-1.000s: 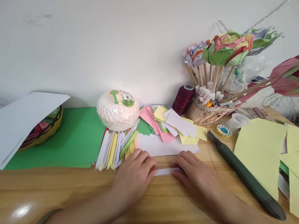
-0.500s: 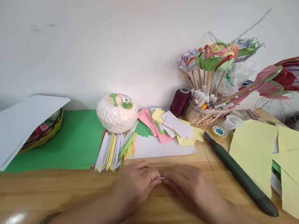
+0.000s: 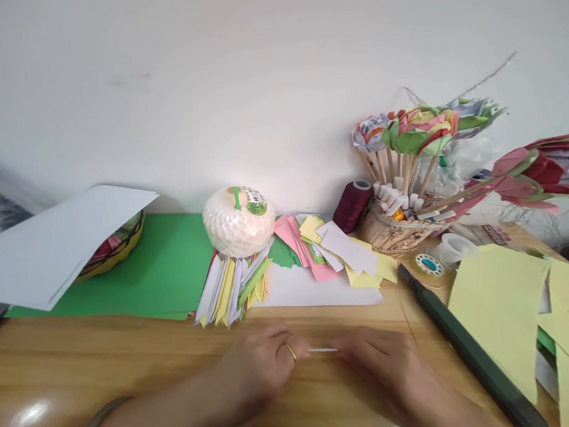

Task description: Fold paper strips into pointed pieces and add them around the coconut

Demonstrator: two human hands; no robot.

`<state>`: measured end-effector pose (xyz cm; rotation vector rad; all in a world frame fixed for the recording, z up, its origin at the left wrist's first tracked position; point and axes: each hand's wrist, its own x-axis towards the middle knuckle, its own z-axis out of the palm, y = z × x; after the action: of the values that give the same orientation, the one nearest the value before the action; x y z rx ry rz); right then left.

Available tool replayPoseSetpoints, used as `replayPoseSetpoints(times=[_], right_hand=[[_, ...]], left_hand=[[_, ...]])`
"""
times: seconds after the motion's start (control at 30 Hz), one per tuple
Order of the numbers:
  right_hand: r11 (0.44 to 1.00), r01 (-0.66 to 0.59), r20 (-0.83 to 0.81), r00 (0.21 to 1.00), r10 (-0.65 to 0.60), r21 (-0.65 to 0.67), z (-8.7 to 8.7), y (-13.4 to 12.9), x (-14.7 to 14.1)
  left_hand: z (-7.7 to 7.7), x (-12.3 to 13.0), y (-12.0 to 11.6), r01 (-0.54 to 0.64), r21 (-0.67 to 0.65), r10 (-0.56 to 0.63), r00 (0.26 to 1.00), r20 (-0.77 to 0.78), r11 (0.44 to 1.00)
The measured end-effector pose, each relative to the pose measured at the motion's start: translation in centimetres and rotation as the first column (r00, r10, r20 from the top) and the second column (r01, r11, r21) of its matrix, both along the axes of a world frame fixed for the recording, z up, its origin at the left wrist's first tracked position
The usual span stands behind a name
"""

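Observation:
Between my two hands, low over the wooden table, stretches a thin white strip (image 3: pixel 323 349), seen nearly edge-on. My left hand (image 3: pixel 272 361), with a ring on one finger, pinches its left end. The right end is between the closed fingers of my right hand (image 3: pixel 381 358), which is blurred. Just behind my left hand lies a fan of folded paper pieces (image 3: pixel 228 288) in white, yellow and green. A round white fruit in netting (image 3: pixel 239 222) rests on the back of that fan.
Pink, yellow and white paper slips (image 3: pixel 340 245) lie behind my hands. A dark green long tool (image 3: pixel 470 350) and yellow sheets (image 3: pixel 497 308) are at the right. Paper flowers (image 3: pixel 421 128) stand in a basket (image 3: pixel 390 227) beside a maroon thread spool (image 3: pixel 353 205). Green sheets (image 3: pixel 170 270) lie left.
My hands have moved apart, the right one farther to the right, and more of the white strip shows between them. The view has shifted slightly, showing more at the left.

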<state>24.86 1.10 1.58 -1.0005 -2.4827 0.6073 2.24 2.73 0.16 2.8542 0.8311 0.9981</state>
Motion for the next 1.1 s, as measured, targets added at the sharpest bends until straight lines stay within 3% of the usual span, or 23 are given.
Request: replayPoseSetpoints(times=[0.1, 0.2, 0.3, 0.43, 0.5, 0.57, 0.63, 0.67, 0.7, 0.8, 0.93, 1.1], right_hand=[[0.999, 0.007, -0.003, 1.000, -0.007, 0.032, -0.2, 0.1, 0.5], [0.997, 0.033, -0.030, 0.999, -0.032, 0.067, -0.1, 0.3, 0.9], [0.988, 0.146, -0.070, 0.987, -0.143, 0.048, 0.6, 0.8, 1.7], [0.941, 0.308, -0.109, 0.940, -0.323, -0.140, 1.5, 1.6, 2.8], [0.923, 0.335, -0.138, 0.922, -0.363, -0.190, 1.6, 1.9, 2.9], [0.909, 0.363, -0.152, 0.906, -0.396, -0.205, 1.4, 2.2, 2.7], [0.897, 0.396, -0.155, 0.891, -0.427, -0.197, 1.2, 2.3, 2.4], [0.893, 0.406, -0.153, 0.887, -0.436, -0.192, 1.1, 2.3, 2.3], [0.892, 0.412, -0.152, 0.885, -0.440, -0.187, 1.0, 2.3, 2.2], [0.898, 0.403, -0.151, 0.891, -0.429, -0.174, 0.9, 2.3, 2.1], [0.902, 0.412, -0.146, 0.892, -0.428, -0.127, 0.8, 2.4, 2.1], [0.842, 0.533, -0.110, 0.844, -0.524, 0.079, 0.4, 3.2, 2.6]], left_hand=[[0.5, -0.4, 0.2, -0.006, 0.097, 0.011, 0.998, -0.060, 0.995], [0.9, -0.9, 0.4, 0.019, 0.099, -0.012, 0.998, -0.068, 0.995], [1.5, -1.9, 0.8, -0.012, -0.025, 0.013, 1.000, 0.006, 1.000], [2.7, -4.4, 1.1, -0.143, -0.263, 0.168, 0.983, 0.073, 0.954], [3.0, -5.8, 1.1, -0.187, -0.203, 0.209, 0.973, 0.093, 0.961], [3.1, -7.2, 1.2, -0.315, 0.031, 0.311, 0.945, 0.101, 0.949], [2.8, -8.3, 1.2, -0.476, 0.220, 0.481, 0.876, 0.031, 0.852], [2.7, -8.7, 1.3, -0.515, 0.335, 0.538, 0.842, 0.026, 0.789], [2.5, -9.1, 1.3, -0.511, 0.382, 0.564, 0.825, -0.032, 0.770], [2.0, -9.7, 1.1, -0.533, 0.328, 0.603, 0.781, -0.164, 0.780], [1.7, -10.5, 0.7, -0.608, 0.243, 0.649, 0.743, -0.162, 0.756], [1.7, -10.9, 0.7, -0.677, 0.124, 0.683, 0.685, -0.254, 0.725]])
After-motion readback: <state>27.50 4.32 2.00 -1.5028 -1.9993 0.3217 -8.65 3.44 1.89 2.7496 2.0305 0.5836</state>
